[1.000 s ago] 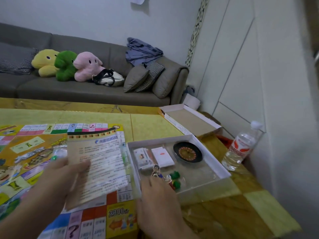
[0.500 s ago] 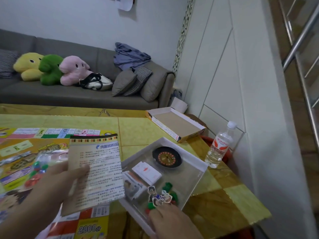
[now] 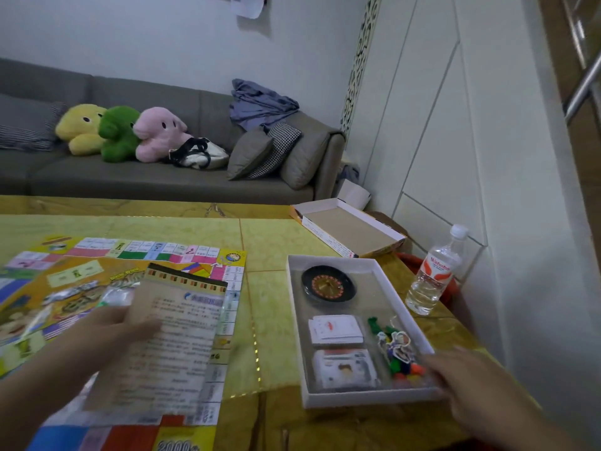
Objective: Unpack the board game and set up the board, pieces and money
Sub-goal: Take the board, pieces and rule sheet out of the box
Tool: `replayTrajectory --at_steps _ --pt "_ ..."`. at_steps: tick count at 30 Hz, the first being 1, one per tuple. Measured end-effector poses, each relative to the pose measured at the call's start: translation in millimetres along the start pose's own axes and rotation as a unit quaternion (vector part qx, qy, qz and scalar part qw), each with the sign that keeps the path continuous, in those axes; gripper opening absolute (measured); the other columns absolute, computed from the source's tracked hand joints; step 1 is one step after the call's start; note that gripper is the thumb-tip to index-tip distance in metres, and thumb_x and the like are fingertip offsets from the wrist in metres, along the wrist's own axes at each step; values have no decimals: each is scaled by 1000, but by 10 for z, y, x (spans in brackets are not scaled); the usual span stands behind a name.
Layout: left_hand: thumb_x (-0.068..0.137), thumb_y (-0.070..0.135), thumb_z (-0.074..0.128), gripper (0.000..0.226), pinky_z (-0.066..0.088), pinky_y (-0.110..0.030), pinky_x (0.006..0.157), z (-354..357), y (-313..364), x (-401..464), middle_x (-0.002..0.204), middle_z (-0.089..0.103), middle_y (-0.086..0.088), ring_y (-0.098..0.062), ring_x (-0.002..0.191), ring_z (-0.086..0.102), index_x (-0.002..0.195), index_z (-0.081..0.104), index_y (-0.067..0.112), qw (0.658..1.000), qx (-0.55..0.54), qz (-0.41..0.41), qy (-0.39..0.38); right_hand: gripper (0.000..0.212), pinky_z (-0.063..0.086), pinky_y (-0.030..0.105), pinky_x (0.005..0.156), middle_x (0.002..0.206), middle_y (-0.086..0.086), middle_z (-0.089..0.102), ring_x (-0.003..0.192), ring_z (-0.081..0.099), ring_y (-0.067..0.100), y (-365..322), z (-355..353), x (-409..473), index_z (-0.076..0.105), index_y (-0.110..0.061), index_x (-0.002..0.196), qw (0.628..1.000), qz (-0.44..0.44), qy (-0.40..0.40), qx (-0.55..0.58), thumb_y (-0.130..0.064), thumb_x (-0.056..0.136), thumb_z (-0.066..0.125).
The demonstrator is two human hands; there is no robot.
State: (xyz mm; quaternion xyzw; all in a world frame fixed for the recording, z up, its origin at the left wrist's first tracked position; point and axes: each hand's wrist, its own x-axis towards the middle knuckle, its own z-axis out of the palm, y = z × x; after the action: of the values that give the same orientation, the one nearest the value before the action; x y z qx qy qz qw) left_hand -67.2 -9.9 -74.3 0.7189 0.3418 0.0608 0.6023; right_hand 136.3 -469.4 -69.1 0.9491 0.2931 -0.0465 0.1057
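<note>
The colourful game board lies unfolded on the left of the table. My left hand holds the printed rules sheet above the board, with a small clear bag beside it. The white box tray sits to the right of the board. Inside it are a black roulette wheel, two card decks, cardboard character pawns and coloured pieces. My right hand grips the tray's near right corner.
The box lid lies upside down at the table's far right corner. A water bottle stands by the right table edge near the wall. A grey sofa with plush toys sits behind the table.
The box tray has slid right, away from the board, and turned lengthwise. My right hand moved from its near edge to its right corner. My left hand keeps holding the rules sheet.
</note>
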Motion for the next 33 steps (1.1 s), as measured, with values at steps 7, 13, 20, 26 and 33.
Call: replayTrajectory --at_steps 7,13,20,26,33 --pt "101 30 63 14 61 -36 70 134 -276 158 102 78 13 -14 75 78 106 75 27 986 155 49 -36 23 51 19 75 82 -15 52 95 63 1 216 21 102 47 -43 78 995 87 22 -36 -40 90 66" --pt "98 27 67 19 58 -40 88 575 -386 314 140 37 45 -7 109 66 98 71 45 986 103 130 -8 18 55 22 65 86 -11 61 75 61 4 -145 -386 602 55 -34 88 992 116 39 24 -21 94 66" --pt "97 21 67 33 43 -47 115 1003 -121 659 127 23 52 -4 138 36 92 60 53 980 126 155 3 23 54 37 90 126 2 58 113 59 23 -479 -541 2246 56 -17 127 968 57 116 216 -22 105 51" --pt "98 34 65 28 32 -50 123 1368 -40 1036 147 23 44 -5 151 28 105 54 60 968 191 165 4 38 44 50 110 136 13 57 124 54 32 -365 -408 3314 55 -13 135 995 82 -6 50 -17 110 28" --pt "97 39 60 23 46 -53 114 1625 -50 1246 146 22 49 -8 142 43 98 56 62 971 172 164 26 29 47 35 97 130 11 63 120 60 28 -752 -387 3487 62 -8 130 988 -8 0 151 -17 109 45"
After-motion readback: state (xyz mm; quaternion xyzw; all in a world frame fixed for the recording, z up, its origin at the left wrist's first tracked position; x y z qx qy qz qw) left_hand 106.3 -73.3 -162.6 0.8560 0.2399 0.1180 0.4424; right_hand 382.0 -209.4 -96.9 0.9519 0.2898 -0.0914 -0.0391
